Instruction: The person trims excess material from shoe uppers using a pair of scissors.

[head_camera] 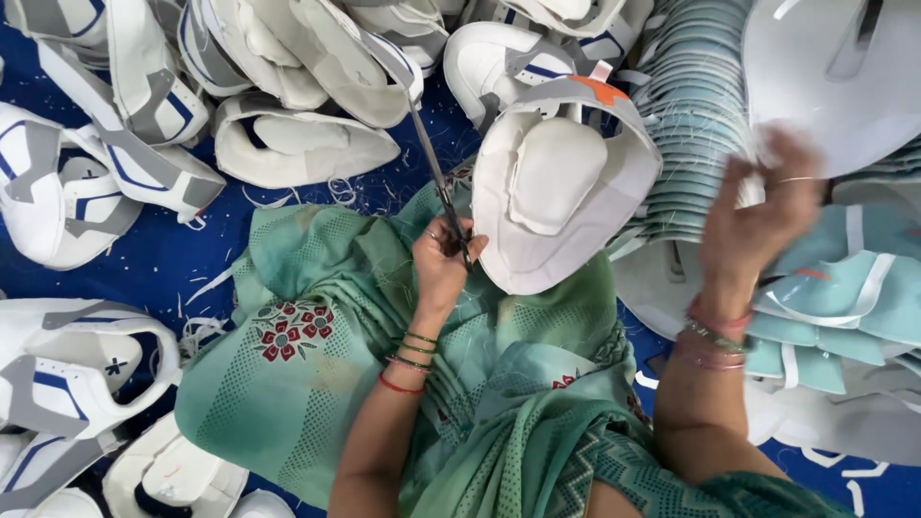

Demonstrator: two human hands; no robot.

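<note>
We see the work from above, looking down at a lap draped in green patterned cloth (317, 336) on a blue floor covering (163, 259). Our left hand (443, 264) is curled around the handles of a pair of scissors (436, 177), fingers closed on them, with the blades running up and away from the lap; whether the blades are parted we cannot tell. Just to the right of that hand, resting on the lap and touching the green cloth, lies a white shoe upper (556, 197) turned inside out, with grey panels and an orange tab at its top edge. Our right hand (758, 216) is raised and blurred over a fanned stack of pale teal cut pieces (696, 105); its fingertips appear pinched together, but on what we cannot make out. Finished or waiting white uppers (288, 67) lie heaped along the top and left, and loose thread ends are scattered about. We judge the step in hand to be trimming threads from the upper on the lap; the next move calls for steadying that upper and bringing the blades to a stray thread without nicking the stitching.
</note>
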